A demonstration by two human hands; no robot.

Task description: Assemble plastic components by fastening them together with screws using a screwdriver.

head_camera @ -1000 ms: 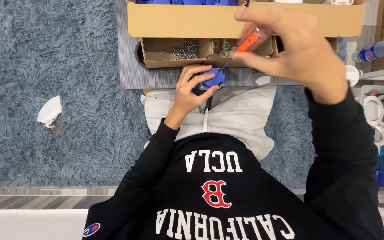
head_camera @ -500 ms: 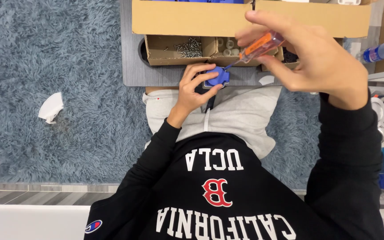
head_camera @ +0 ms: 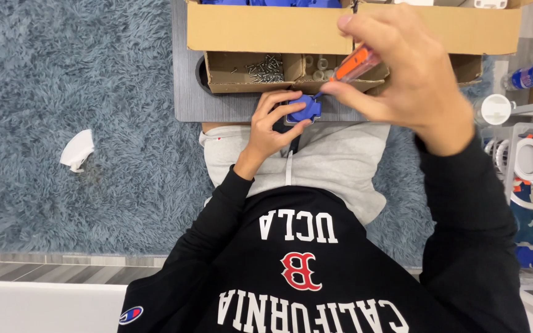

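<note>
Head view, the only one we have, looks straight down on our lap and the low grey surface (head_camera: pixel 229 111) in front of us. Our left hand (head_camera: pixel 269 126) has its fingers closed around a small blue plastic part (head_camera: pixel 306 108), held at the near edge of the surface, just above our grey trousers. Our right hand (head_camera: pixel 411 80) is raised above it, fingers pinched on the orange handle of a screwdriver (head_camera: pixel 353 65) whose shaft slants down and left toward the blue part; whether the tip is seated in it we cannot tell.

In our judgement the step is done well if the left hand keeps the part braced against the surface, the shaft is brought more upright over the fastening point, and pressure stays along the shaft so the tip does not slip toward the left fingers.

Just behind the part stands a shallow cardboard tray (head_camera: pixel 217 74) holding loose screws (head_camera: pixel 263 68) and small white pieces in the next compartment. A larger cardboard box (head_camera: pixel 266 28) sits behind that; its wall is near the screwdriver handle and limits how far the right hand can swing. A crumpled white scrap (head_camera: pixel 76 149) lies well apart on the blue rug (head_camera: pixel 63 74). A plastic bottle (head_camera: pixel 532 75) and white round fittings (head_camera: pixel 528 159) lie to the right.
</note>
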